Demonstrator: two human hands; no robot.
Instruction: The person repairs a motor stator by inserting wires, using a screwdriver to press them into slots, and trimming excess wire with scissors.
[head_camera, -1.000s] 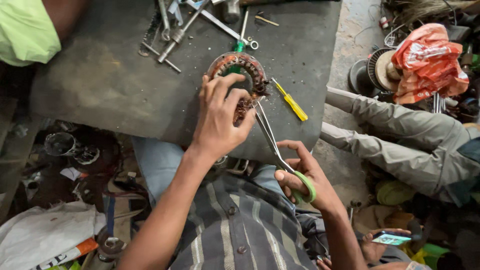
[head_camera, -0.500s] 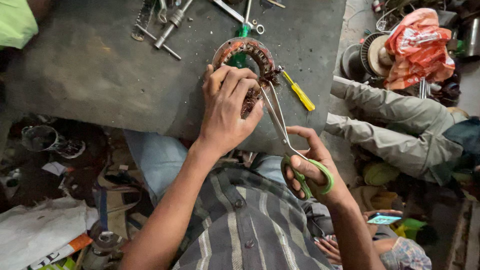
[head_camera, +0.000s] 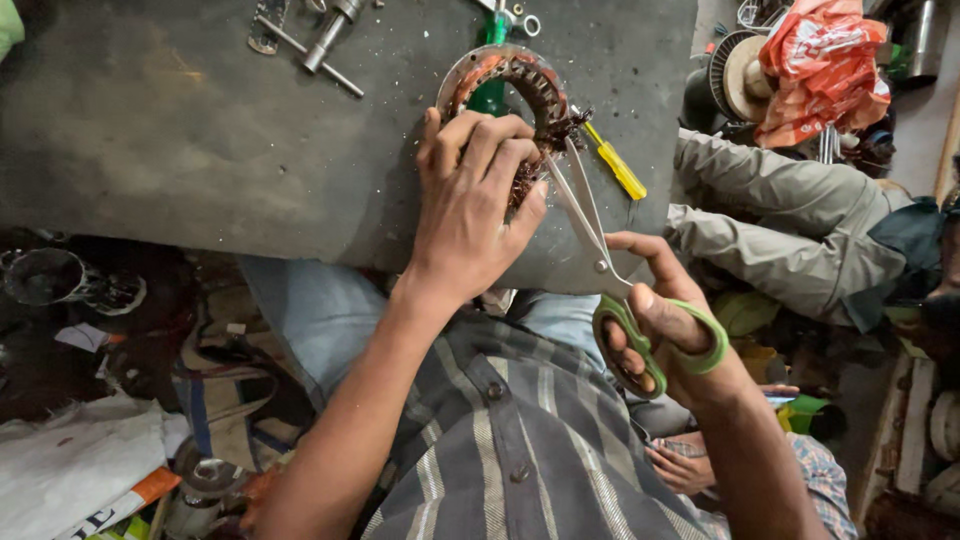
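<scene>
A round motor stator (head_camera: 510, 75) with copper windings lies on the dark worktop (head_camera: 180, 150). My left hand (head_camera: 475, 205) presses down on its near side, fingers curled over the ring. My right hand (head_camera: 665, 325) grips green-handled scissors (head_camera: 600, 260), fingers through the loops. The blades are parted and their tips reach the frayed copper wire at the stator's right edge, next to my left fingertips.
A yellow-handled screwdriver (head_camera: 615, 172) lies right of the stator, a green-handled tool (head_camera: 490, 60) runs through its ring, and metal tools (head_camera: 320, 40) lie at the far edge. Another person's trousered legs (head_camera: 790, 220) stretch along the right. An orange bag (head_camera: 820, 65) and clutter surround the floor.
The view has shifted closer over the worktop. My right hand has brought the scissors forward, the blades now opened at the stator's copper wire. My left hand stays on the stator.
</scene>
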